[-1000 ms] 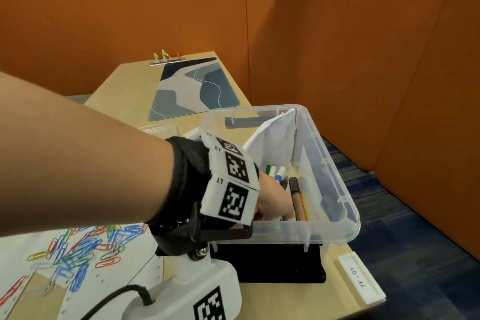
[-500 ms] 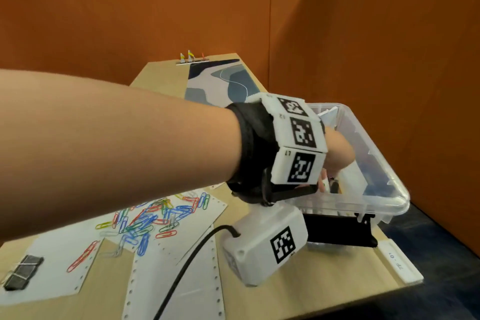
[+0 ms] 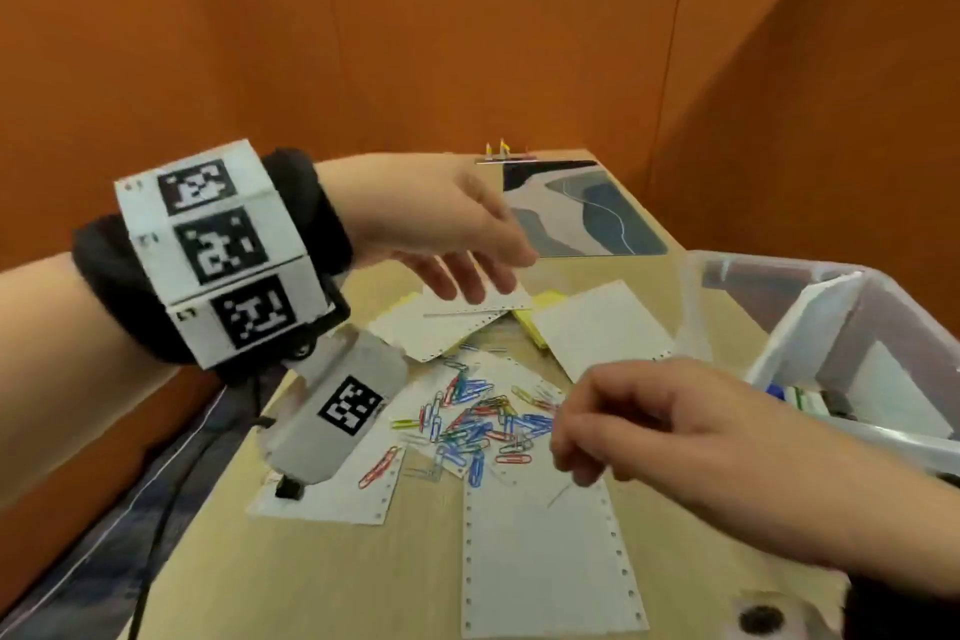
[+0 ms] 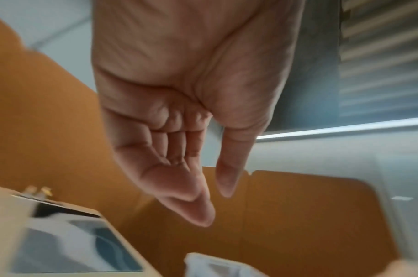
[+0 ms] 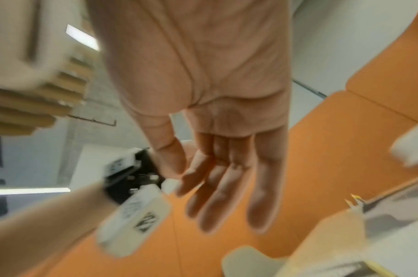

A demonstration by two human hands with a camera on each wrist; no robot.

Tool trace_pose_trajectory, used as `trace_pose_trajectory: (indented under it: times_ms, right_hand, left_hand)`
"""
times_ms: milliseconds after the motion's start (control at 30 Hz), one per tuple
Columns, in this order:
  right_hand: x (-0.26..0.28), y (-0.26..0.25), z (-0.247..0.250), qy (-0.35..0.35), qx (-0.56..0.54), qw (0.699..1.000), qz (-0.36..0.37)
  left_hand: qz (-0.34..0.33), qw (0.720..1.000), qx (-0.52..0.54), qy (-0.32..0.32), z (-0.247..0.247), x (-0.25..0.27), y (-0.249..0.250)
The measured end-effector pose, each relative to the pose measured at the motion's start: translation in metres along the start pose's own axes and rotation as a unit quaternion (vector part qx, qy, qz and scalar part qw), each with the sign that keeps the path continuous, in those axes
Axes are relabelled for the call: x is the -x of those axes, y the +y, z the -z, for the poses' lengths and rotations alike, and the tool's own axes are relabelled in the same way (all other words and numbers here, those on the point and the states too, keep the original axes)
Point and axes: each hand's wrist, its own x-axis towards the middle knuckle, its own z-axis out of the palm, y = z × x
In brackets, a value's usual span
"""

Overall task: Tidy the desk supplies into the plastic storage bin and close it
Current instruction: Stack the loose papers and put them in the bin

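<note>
A clear plastic storage bin (image 3: 727, 259) stands lidless at the right of the desk, with a folded white sheet (image 3: 815, 322) and markers (image 3: 795, 398) inside. A pile of coloured paper clips (image 3: 478, 424) lies on white perforated paper mid-desk. My left hand (image 3: 483, 276) hovers over the sheets behind the pile, fingers straight and empty; the left wrist view shows my left hand (image 4: 212, 206) holding nothing. My right hand (image 3: 576, 442) hangs just right of the clips with loosely bent fingers, and in the right wrist view my right hand (image 5: 215, 206) is empty too.
Perforated sheets (image 3: 545, 566) and a yellow sticky pad (image 3: 540, 322) lie around the clips. A grey-blue desk mat (image 3: 587, 213) covers the far end. Orange partition walls close the back and right. The desk's left edge drops to the floor; a cable hole (image 3: 761, 618) sits near right.
My left hand has come out of the bin and swung left and up over the papers. My right hand has entered the view near the paper clips. The view has turned left.
</note>
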Motion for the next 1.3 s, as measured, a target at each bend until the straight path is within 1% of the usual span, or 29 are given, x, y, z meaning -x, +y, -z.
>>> trace_pose_trajectory:
  times_ms: [67,100,167,233,300,400,500,600,733,800,867,933,1000,1067,1133,1233,1300]
  right_hand:
    - [-0.037,-0.004,-0.008,0.054,0.055,0.997,0.013]
    - [-0.063,-0.002,-0.016,0.081,0.067,0.994,-0.002]
    - [-0.107,0.013,-0.023,0.125,0.103,0.985,-0.049]
    - [-0.143,0.031,-0.027,0.15,0.145,0.972,-0.109]
    - [-0.167,0.044,-0.028,0.171,0.179,0.956,-0.158]
    - [-0.189,0.06,-0.027,0.202,0.199,0.935,-0.213]
    - [-0.205,0.072,-0.024,0.227,0.21,0.92,-0.242]
    - [-0.22,0.083,-0.022,0.236,0.234,0.907,-0.259]
    - [-0.231,0.091,-0.021,0.216,0.272,0.89,-0.296]
    - [-0.234,0.095,-0.019,0.226,0.267,0.892,-0.287]
    - [-0.233,0.095,-0.014,0.242,0.239,0.899,-0.278]
    - [-0.228,0.092,-0.009,0.257,0.201,0.906,-0.269]
    - [-0.221,0.085,-0.005,0.296,0.168,0.907,-0.246]
    - [-0.213,0.076,-0.001,0.363,0.131,0.898,-0.214]
    - [-0.205,0.066,0.005,0.422,0.094,0.882,-0.188]
    - [-0.191,0.053,0.017,0.477,0.078,0.862,-0.151]
    - [-0.183,0.045,0.023,0.505,0.092,0.852,-0.102]
  left_hand:
    - [0.058,0.997,-0.03,0.048,0.004,-0.004,-0.041]
    - [0.089,0.993,-0.045,0.063,0.003,-0.008,-0.062]
    - [0.149,0.983,-0.069,0.077,-0.003,-0.021,-0.099]
    - [0.18,0.976,-0.097,0.074,-0.011,-0.033,-0.127]
    - [0.172,0.971,-0.154,0.067,-0.02,-0.046,-0.144]
    - [0.131,0.964,-0.223,0.056,-0.034,-0.068,-0.158]
    - [0.117,0.956,-0.268,0.036,-0.047,-0.089,-0.162]
    - [0.106,0.939,-0.327,0.01,-0.058,-0.104,-0.159]
    - [0.106,0.929,-0.355,-0.01,-0.068,-0.117,-0.153]
    - [0.086,0.927,-0.366,0.0,-0.07,-0.121,-0.147]
    - [0.064,0.929,-0.365,0.016,-0.069,-0.121,-0.14]
    - [0.041,0.941,-0.334,0.027,-0.068,-0.12,-0.133]
    - [-0.009,0.956,-0.291,0.023,-0.066,-0.117,-0.126]
    - [-0.076,0.964,-0.255,0.025,-0.065,-0.112,-0.117]
    - [-0.135,0.966,-0.218,0.042,-0.061,-0.104,-0.105]
    - [-0.21,0.955,-0.184,0.1,-0.046,-0.097,-0.086]
    - [-0.253,0.944,-0.15,0.149,-0.032,-0.094,-0.078]
